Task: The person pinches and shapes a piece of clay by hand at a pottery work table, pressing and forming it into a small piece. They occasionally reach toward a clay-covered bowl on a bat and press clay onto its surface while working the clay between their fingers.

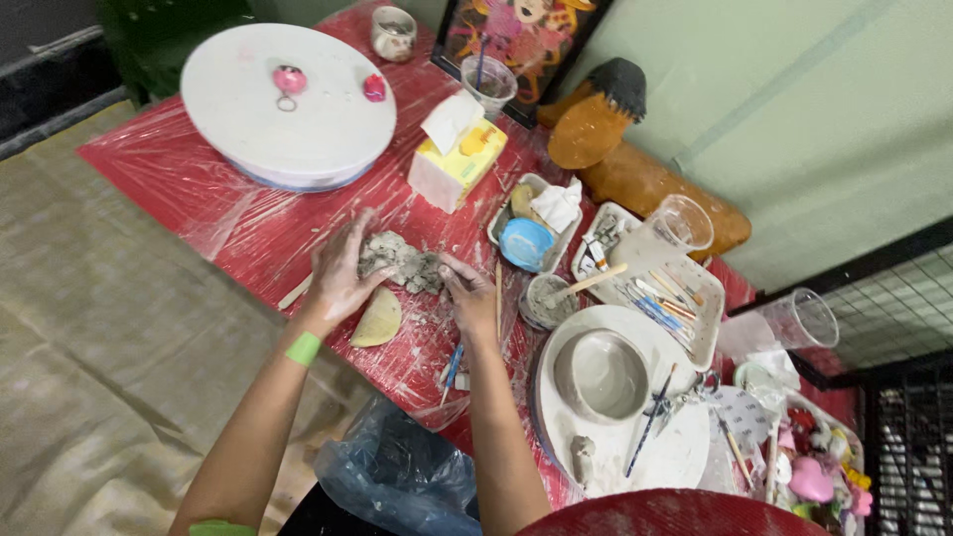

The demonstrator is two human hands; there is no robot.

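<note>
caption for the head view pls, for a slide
Both hands, left and right, press a grey clay lump on a plastic-covered red table, beside a clay bowl.

Soft, even indoor light falls from above, casting faint shadows. The plastic-wrapped red table [248, 223] shows pale glare (strongest near its left corner). Edges look slightly blurred and stretched.

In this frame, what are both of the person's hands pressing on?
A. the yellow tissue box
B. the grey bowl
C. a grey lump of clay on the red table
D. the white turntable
C: the left hand and the right hand rest on either side of the grey lump of clay, which lies on the plastic-covered red table.
</note>
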